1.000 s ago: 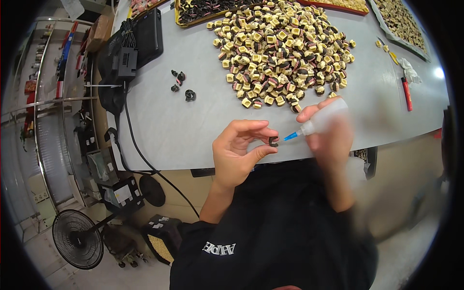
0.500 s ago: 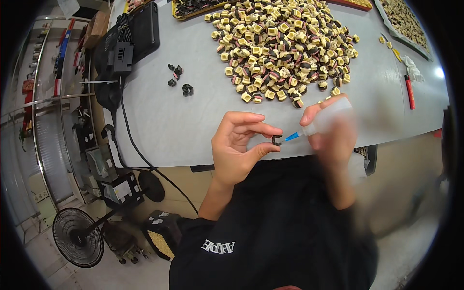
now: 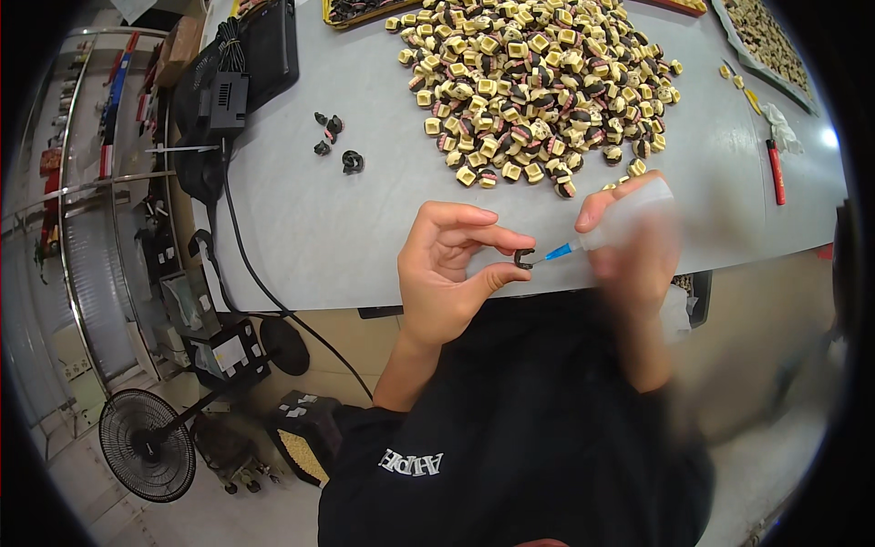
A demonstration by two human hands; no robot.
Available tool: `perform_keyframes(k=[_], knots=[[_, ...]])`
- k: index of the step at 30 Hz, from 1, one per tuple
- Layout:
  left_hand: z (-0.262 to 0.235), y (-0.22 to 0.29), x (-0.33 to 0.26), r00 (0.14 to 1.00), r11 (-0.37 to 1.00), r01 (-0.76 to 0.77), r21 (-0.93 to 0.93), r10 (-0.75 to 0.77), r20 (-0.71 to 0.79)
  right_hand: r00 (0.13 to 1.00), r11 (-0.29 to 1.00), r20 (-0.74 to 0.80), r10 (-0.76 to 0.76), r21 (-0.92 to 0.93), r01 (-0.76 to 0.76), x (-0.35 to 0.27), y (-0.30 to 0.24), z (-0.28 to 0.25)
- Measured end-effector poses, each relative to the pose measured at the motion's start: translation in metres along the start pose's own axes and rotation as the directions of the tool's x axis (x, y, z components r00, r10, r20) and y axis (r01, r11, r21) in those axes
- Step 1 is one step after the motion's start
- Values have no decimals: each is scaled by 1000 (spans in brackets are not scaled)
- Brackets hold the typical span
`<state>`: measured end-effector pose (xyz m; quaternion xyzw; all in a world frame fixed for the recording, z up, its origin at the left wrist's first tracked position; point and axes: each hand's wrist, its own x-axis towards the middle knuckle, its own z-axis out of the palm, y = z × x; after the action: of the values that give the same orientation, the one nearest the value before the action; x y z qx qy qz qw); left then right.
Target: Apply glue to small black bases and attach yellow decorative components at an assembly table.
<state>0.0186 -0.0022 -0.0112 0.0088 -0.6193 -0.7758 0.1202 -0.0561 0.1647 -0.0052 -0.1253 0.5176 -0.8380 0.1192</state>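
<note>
Between the thumb and forefinger of my left hand [image 3: 453, 264] is a small black C-shaped piece [image 3: 522, 259], its opening turned to the right. My right hand [image 3: 638, 251], blurred, grips a translucent squeeze bottle [image 3: 629, 211]. The bottle's blue needle tip [image 3: 558, 252] points at the black piece; its thin end is at or just beside the opening, and I cannot tell whether it touches. Beyond both hands lies a big heap of small cream, black and pink pieces [image 3: 547, 91]. Several loose black pieces [image 3: 352, 161] lie on the table to the left.
The grey table [image 3: 301, 237] carries a red marker [image 3: 776, 173] and crumpled tissue [image 3: 782, 128] at right. Trays [image 3: 766, 55] stand at the far edge. A black adapter [image 3: 226, 102] with a cable [image 3: 264, 283] is at left. A fan [image 3: 146, 445] stands on the floor.
The bottle and my right hand have shifted slightly to the right, so the needle tip sits a little farther from the black piece. My left hand keeps its pinch almost in place.
</note>
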Motion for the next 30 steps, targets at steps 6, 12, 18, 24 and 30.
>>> perform_keyframes(k=[6,12,18,24,30], knots=[[-1,-1,1,1000,1000,-8,9,8,23,1000,1000,-21,-8,-10,8,0,-2,-1],[2,-1,2,1000,1000,-2,18,1,22,999,999,-31,-40,-23,39,0,-1,0],[3,1,1,999,999,34,9,-34,-8,999,999,-39,-39,8,39,-1,0,2],[3,1,0,999,999,41,-8,-41,-29,997,994,-69,-19,110,26,-1,1,2],[0,-1,2,1000,1000,12,1,-12,-13,994,975,-107,-8,220,32,1,-1,-1]])
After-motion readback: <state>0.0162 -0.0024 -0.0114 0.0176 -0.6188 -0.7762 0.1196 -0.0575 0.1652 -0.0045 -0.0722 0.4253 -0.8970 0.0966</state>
